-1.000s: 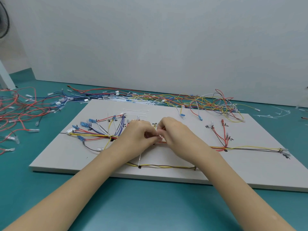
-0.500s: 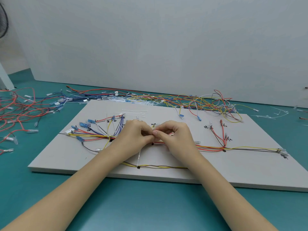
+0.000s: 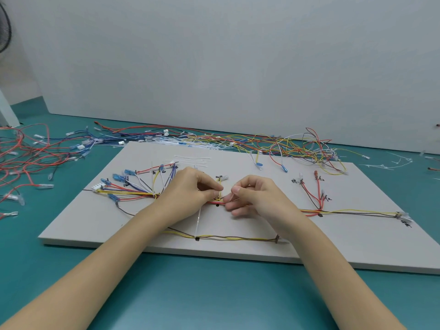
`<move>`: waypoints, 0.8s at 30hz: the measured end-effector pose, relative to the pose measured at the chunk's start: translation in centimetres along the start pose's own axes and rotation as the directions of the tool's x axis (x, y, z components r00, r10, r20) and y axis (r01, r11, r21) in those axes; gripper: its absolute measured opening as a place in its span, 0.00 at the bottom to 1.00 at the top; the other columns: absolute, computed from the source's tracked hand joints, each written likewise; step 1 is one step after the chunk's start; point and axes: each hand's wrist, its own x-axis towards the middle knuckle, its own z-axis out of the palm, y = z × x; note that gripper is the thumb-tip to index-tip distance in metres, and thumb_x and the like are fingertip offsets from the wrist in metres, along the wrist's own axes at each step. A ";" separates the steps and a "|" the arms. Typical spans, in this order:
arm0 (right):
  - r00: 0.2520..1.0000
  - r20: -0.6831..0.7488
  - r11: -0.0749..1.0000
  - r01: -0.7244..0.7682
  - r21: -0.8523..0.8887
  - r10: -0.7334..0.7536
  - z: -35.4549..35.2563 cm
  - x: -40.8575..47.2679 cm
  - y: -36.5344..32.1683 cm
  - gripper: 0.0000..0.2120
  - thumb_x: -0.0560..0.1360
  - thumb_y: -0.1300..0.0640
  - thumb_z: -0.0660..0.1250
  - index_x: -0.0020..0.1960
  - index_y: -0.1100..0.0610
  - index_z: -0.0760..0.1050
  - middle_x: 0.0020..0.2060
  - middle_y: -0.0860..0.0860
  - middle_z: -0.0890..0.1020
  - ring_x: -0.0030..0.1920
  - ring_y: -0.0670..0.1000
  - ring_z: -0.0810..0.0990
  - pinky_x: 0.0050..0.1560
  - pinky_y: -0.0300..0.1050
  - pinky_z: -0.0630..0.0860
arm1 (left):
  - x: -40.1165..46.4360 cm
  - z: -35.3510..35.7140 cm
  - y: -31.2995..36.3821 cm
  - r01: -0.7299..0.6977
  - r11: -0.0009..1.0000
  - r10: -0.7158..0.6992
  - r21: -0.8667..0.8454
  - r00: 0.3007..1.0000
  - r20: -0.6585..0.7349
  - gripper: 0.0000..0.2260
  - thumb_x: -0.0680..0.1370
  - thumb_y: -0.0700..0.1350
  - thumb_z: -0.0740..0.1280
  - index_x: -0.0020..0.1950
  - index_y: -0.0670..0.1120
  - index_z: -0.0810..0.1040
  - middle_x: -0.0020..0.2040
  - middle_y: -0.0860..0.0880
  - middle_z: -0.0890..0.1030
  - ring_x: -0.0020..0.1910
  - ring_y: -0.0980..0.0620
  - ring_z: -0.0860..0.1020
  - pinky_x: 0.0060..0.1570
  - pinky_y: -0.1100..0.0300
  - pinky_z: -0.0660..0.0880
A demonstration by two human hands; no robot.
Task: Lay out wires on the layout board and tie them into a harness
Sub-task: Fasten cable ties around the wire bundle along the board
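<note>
Head view: a person's two bare hands meet over a flat pale-grey layout board [image 3: 238, 248] lying on a teal table [image 3: 214, 294]. The left hand [image 3: 188, 189] has its fingers curled, thumb and forefinger pinching the bundle of red, yellow and brown wires [image 3: 215, 202] at the board's middle. The right hand [image 3: 259, 198], just beside it, has fingers curled with the tips at the same bundle; whether it pinches a wire or a thin white cable tie [image 3: 198, 220] cannot be told. The harness branches left to blue-sleeved terminals [image 3: 119, 177] and right along the board. Loose coloured wires [image 3: 273, 144] lie heaped behind the board, against a grey wall [image 3: 238, 67].
</note>
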 end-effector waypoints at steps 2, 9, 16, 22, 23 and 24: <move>1.000 -0.002 1.000 0.007 -0.003 -0.007 0.0 0.0 -0.1 0.06 0.81 0.66 0.60 0.45 0.63 0.72 0.41 0.61 0.83 0.38 0.54 0.83 0.41 0.44 0.82 | -0.2 0.2 0.2 -0.008 1.000 0.008 -0.003 1.000 -0.031 0.06 0.73 0.37 0.73 0.46 0.47 0.87 0.39 0.57 0.84 0.39 0.65 0.80 0.40 0.75 0.71; 1.000 -0.017 1.000 0.022 -0.004 -0.022 -0.2 -0.1 -0.2 0.06 0.80 0.66 0.61 0.45 0.63 0.73 0.41 0.61 0.84 0.41 0.58 0.83 0.44 0.46 0.82 | -0.7 0.6 0.6 -0.032 0.999 0.031 -0.007 0.995 -0.098 0.07 0.73 0.35 0.71 0.46 0.45 0.86 0.41 0.49 0.85 0.41 0.55 0.82 0.44 0.65 0.76; 0.999 -0.035 0.999 0.032 -0.018 -0.033 -0.4 0.1 -0.1 0.05 0.80 0.65 0.62 0.46 0.63 0.74 0.39 0.59 0.84 0.35 0.53 0.82 0.37 0.43 0.81 | -0.7 0.6 0.6 -0.055 0.998 0.055 -0.001 0.992 -0.110 0.07 0.73 0.35 0.72 0.46 0.45 0.86 0.40 0.51 0.85 0.39 0.59 0.81 0.42 0.70 0.75; 0.989 -0.103 0.993 0.101 -0.067 -0.108 0.1 0.6 0.2 0.03 0.79 0.65 0.63 0.48 0.65 0.75 0.35 0.58 0.82 0.31 0.50 0.80 0.29 0.39 0.77 | -0.7 0.4 0.3 -0.045 0.999 0.041 -0.027 0.994 -0.105 0.06 0.72 0.35 0.73 0.44 0.45 0.85 0.37 0.52 0.84 0.36 0.61 0.81 0.39 0.73 0.73; 0.987 -0.102 0.989 0.119 -0.091 -0.128 0.2 0.7 0.2 0.03 0.79 0.66 0.63 0.48 0.64 0.75 0.35 0.58 0.82 0.31 0.50 0.79 0.28 0.38 0.76 | -0.7 0.4 0.3 -0.047 0.999 0.044 -0.022 0.994 -0.101 0.06 0.72 0.35 0.73 0.44 0.45 0.85 0.37 0.52 0.84 0.37 0.61 0.81 0.39 0.73 0.74; 0.985 -0.098 0.985 0.130 -0.109 -0.141 0.2 0.7 0.2 0.03 0.79 0.66 0.63 0.47 0.64 0.75 0.35 0.58 0.83 0.32 0.50 0.79 0.27 0.37 0.75 | -0.7 0.5 0.3 -0.051 0.999 0.049 -0.017 0.994 -0.098 0.06 0.72 0.35 0.73 0.44 0.46 0.85 0.37 0.52 0.84 0.37 0.61 0.81 0.39 0.72 0.74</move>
